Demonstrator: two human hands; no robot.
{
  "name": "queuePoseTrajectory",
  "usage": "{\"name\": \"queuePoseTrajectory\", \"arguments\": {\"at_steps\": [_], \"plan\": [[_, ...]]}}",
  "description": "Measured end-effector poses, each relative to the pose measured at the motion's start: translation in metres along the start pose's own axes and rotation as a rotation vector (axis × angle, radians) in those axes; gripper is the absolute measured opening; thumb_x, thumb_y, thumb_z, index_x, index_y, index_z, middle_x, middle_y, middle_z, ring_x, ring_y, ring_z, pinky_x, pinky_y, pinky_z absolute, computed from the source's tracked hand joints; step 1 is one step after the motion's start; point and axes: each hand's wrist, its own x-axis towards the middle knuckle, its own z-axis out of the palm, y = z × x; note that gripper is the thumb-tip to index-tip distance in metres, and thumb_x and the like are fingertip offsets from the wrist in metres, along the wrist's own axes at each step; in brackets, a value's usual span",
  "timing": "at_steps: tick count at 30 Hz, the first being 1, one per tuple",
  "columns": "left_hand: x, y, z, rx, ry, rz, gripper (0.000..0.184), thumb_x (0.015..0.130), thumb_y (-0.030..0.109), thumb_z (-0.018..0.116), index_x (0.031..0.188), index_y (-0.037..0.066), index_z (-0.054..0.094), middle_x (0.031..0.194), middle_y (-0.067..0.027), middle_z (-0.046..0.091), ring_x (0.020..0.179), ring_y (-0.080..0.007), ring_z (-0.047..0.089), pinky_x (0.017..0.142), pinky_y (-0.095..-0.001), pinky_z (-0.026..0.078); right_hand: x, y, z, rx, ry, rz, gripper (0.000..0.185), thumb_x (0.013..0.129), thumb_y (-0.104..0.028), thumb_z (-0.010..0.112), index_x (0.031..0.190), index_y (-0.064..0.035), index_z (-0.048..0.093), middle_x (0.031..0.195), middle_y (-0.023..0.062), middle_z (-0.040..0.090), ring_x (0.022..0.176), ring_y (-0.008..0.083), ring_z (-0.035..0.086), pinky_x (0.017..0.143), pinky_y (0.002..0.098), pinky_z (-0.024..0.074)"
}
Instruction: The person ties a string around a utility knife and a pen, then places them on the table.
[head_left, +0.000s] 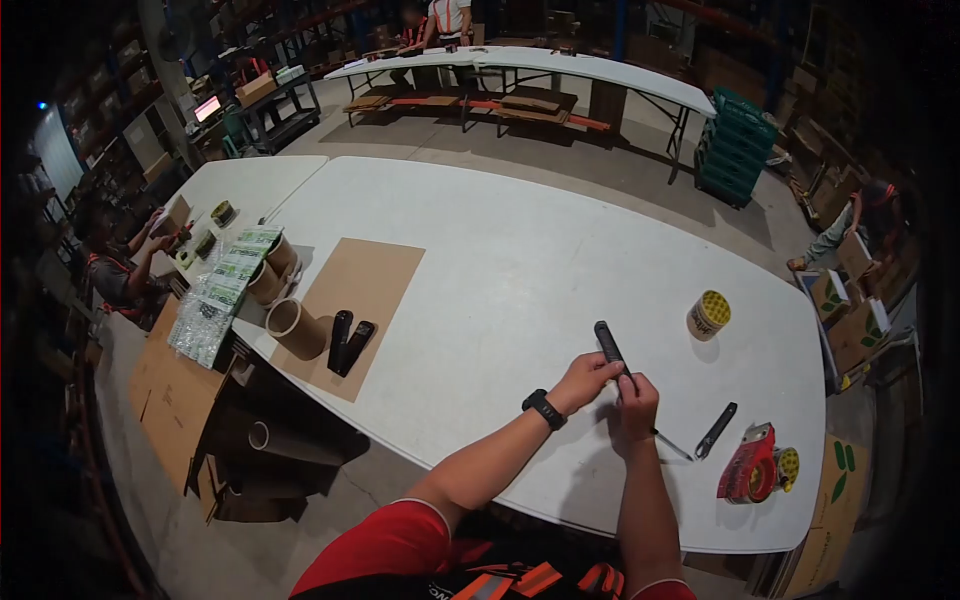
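Both of my hands are over the right half of the white table. My left hand, with a black watch on its wrist, is closed on a black handle-like tool that points up and left. Close beside it, my right hand has its fingers closed at the tool's lower end. A thin dark rod lies just right of my right wrist. Further right are a black cutter and a red tape dispenser. A yellow-patterned tape roll stands beyond my hands.
On the table's left are a cardboard sheet, a brown tube, black tools and bubble wrap. One person sits at left, another is at right. Green crates stand behind.
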Motion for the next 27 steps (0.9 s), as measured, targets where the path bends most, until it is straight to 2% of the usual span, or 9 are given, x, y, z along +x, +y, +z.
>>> {"name": "queuePoseTrajectory", "arguments": {"at_steps": [1,9,11,13,16,19,20,22,27], "plan": [[0.005,-0.006,0.001,0.049,0.030,0.076,0.020,0.092,0.026,0.061,0.086,0.007,0.062,0.061,0.0064,0.048,0.047,-0.0027,0.036,0.041,-0.0218,0.025,0.003,0.005,-0.002,-0.034,0.011,-0.022,0.017,0.087,-0.013,0.058,0.075,-0.0007,0.060,0.060,0.0002,0.051,0.057,0.0074,0.042,0.051,0.0270,0.0364],[-0.005,0.012,0.003,-0.067,0.141,0.009,0.015,0.094,0.021,0.057,0.087,0.008,0.058,0.060,0.0062,0.047,0.042,-0.0027,0.036,0.038,-0.0217,0.024,0.005,0.014,0.001,0.016,-0.046,-0.080,0.017,0.088,-0.015,0.058,0.078,-0.0012,0.059,0.059,-0.0001,0.053,0.053,0.0067,0.047,0.050,0.0245,0.0397],[-0.008,0.017,0.002,-0.117,0.093,-0.021,0.016,0.095,0.022,0.055,0.088,0.008,0.058,0.062,0.0059,0.048,0.043,-0.0027,0.035,0.038,-0.0214,0.024,0.005,0.016,0.002,0.066,-0.065,-0.058,0.016,0.088,-0.015,0.057,0.080,-0.0014,0.058,0.060,-0.0002,0.054,0.053,0.0063,0.047,0.050,0.0241,0.0400],[-0.003,0.007,0.001,0.039,-0.035,0.010,0.018,0.096,0.023,0.053,0.089,0.008,0.057,0.063,0.0056,0.049,0.046,-0.0027,0.037,0.040,-0.0210,0.026,0.005,0.013,0.002,0.088,-0.099,-0.036,0.016,0.089,-0.016,0.056,0.081,-0.0016,0.058,0.060,0.0002,0.055,0.054,0.0060,0.049,0.050,0.0233,0.0400],[0.001,-0.010,0.006,0.060,-0.109,0.094,0.021,0.098,0.022,0.049,0.091,0.005,0.058,0.070,0.0029,0.052,0.060,-0.0056,0.044,0.051,-0.0215,0.035,0.004,0.009,0.003,0.093,-0.071,-0.047,0.017,0.090,-0.016,0.055,0.081,-0.0020,0.057,0.060,0.0005,0.055,0.054,0.0060,0.049,0.049,0.0226,0.0389],[0.010,-0.024,0.001,0.110,-0.014,0.073,0.022,0.097,0.020,0.050,0.097,0.001,0.060,0.079,0.0001,0.057,0.071,-0.0090,0.053,0.062,-0.0233,0.043,0.004,0.008,0.005,-0.071,-0.025,-0.201,0.013,0.088,-0.013,0.057,0.088,-0.0006,0.059,0.067,0.0054,0.058,0.062,0.0139,0.055,0.058,0.0290,0.0448],[0.012,-0.032,0.002,0.151,0.125,0.237,0.019,0.094,0.016,0.054,0.100,-0.001,0.060,0.089,-0.0042,0.059,0.079,-0.0125,0.057,0.069,-0.0254,0.047,0.006,0.011,0.001,-0.236,-0.031,-0.326,0.013,0.085,-0.009,0.058,0.093,-0.0002,0.061,0.081,0.0104,0.062,0.076,0.0240,0.058,0.071,0.0344,0.0464],[0.009,-0.024,0.001,0.299,0.260,0.451,0.016,0.090,0.011,0.059,0.101,-0.002,0.060,0.098,-0.0080,0.059,0.085,-0.0165,0.059,0.074,-0.0282,0.048,0.007,0.011,0.006,-0.272,0.011,-0.429,0.017,0.083,-0.006,0.057,0.097,-0.0003,0.063,0.093,0.0134,0.062,0.089,0.0299,0.056,0.081,0.0368,0.0443],[0.005,-0.018,0.002,0.257,0.291,0.408,0.015,0.088,0.008,0.061,0.100,-0.001,0.062,0.094,-0.0089,0.061,0.085,-0.0172,0.059,0.076,-0.0289,0.048,0.003,0.001,0.008,-0.236,-0.028,-0.363,0.020,0.083,-0.005,0.057,0.101,-0.0006,0.064,0.095,0.0124,0.061,0.093,0.0291,0.054,0.083,0.0373,0.0430]]}}
